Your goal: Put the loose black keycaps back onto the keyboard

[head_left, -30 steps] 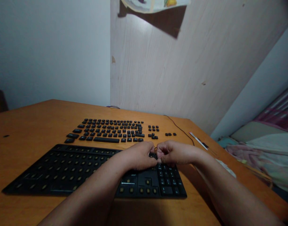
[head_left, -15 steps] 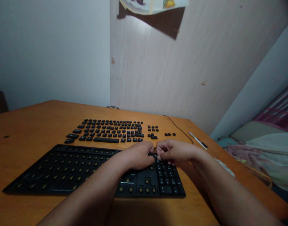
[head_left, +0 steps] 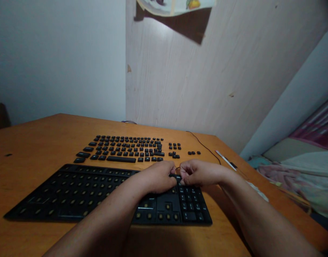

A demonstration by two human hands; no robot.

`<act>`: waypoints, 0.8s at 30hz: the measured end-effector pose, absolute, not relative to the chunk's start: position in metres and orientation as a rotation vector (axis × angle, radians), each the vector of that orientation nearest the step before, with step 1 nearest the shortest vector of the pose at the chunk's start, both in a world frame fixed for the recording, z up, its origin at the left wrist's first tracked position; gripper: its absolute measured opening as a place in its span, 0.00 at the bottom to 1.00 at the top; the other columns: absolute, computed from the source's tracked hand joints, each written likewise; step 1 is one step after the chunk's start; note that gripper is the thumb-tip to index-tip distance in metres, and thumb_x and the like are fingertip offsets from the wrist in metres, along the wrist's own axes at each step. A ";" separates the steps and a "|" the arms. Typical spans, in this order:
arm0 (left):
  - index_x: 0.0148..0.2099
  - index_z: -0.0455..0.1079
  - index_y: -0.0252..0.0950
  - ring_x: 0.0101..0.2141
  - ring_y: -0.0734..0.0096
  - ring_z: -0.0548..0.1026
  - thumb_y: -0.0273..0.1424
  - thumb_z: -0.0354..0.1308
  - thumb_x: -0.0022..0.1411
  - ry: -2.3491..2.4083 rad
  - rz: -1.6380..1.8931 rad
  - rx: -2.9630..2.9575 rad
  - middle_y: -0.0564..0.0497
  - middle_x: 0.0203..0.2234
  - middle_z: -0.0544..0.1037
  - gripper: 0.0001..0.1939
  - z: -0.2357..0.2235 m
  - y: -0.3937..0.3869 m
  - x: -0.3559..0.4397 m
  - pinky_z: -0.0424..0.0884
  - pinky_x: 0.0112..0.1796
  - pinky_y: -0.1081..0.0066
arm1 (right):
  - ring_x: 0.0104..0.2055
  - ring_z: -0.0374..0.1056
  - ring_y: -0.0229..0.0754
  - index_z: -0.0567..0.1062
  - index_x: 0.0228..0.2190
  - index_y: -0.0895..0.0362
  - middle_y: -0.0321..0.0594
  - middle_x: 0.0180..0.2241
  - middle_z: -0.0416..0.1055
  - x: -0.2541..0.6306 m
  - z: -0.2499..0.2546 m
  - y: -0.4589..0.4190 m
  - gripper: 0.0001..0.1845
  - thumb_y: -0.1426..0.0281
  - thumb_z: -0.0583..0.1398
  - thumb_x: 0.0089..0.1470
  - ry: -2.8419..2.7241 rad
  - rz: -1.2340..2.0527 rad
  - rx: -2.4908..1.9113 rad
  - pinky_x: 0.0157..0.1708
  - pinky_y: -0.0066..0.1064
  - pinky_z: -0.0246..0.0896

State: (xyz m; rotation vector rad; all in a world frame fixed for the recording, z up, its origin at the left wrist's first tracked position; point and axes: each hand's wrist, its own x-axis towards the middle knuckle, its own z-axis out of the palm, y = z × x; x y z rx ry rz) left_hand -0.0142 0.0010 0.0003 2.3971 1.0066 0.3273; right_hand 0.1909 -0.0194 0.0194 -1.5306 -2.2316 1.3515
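A black keyboard [head_left: 80,191] lies flat on the wooden table, most of its keycaps off and pale key posts showing. Its number pad [head_left: 190,206] at the right end still carries keycaps. My left hand [head_left: 161,178] is closed on the keyboard's back edge just left of the number pad, thumb on top. Beside it, my right hand [head_left: 197,173] is curled over the top of the number pad, thumb and fingers bent together. Whatever sits between those fingertips is hidden.
Loose black keycaps [head_left: 126,146] lie in rows behind the keyboard, with a long space bar [head_left: 121,159] among them. Smaller keycap groups [head_left: 175,145] sit further right. A cable [head_left: 203,145] and a thin white stick [head_left: 226,160] are near the table's right edge.
My right hand has shifted very slightly to the right at the top of the number pad, uncovering a bit of a key there. The left hand keeps its place.
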 end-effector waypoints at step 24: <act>0.37 0.65 0.39 0.33 0.66 0.70 0.42 0.53 0.57 1.064 0.343 2.420 0.50 0.33 0.74 0.12 -0.001 0.002 -0.013 0.63 0.31 0.71 | 0.50 0.67 0.50 0.77 0.48 0.52 0.46 0.48 0.75 0.256 -0.020 0.044 0.20 0.63 0.57 0.55 -1.797 0.061 -2.057 0.47 0.36 0.58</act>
